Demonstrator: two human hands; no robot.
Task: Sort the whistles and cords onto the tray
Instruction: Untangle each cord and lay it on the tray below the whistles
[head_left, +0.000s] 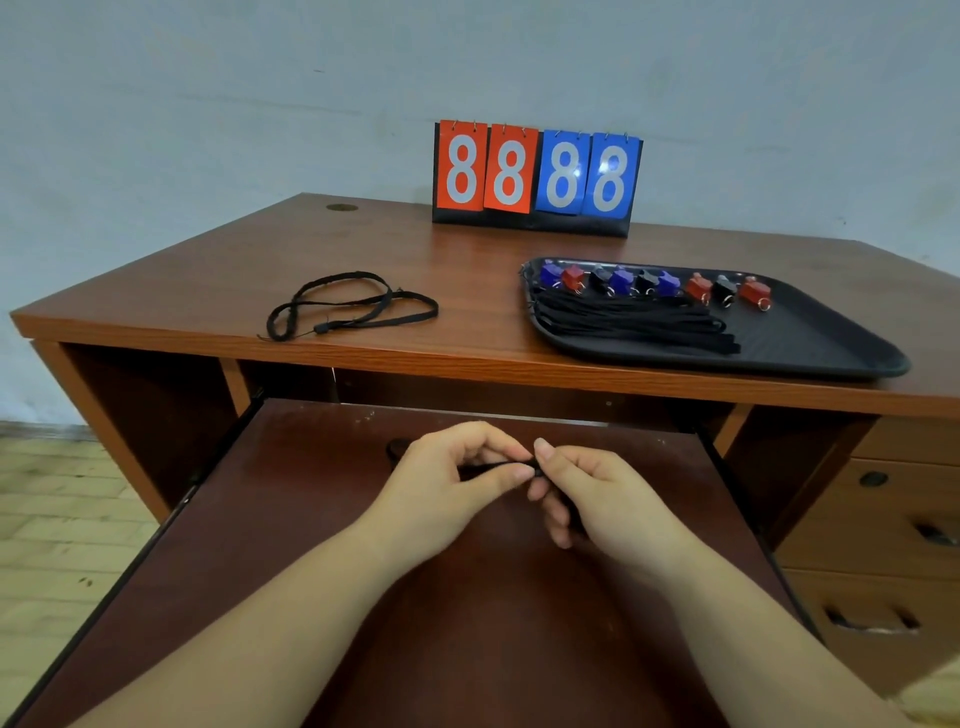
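Two hands, one desk (208, 270)
Both hands, left (447, 488) and right (597, 499), pinch a black cord (498, 465) over the shelf (311, 519) below the desk; tray (841, 338) sits at its right edge.

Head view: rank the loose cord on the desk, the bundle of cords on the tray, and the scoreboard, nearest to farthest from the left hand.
1. Loose cord, on the desktop, up and left of the left hand.
2. Bundle of cords, on the tray, right.
3. Scoreboard, at the desk's back edge.
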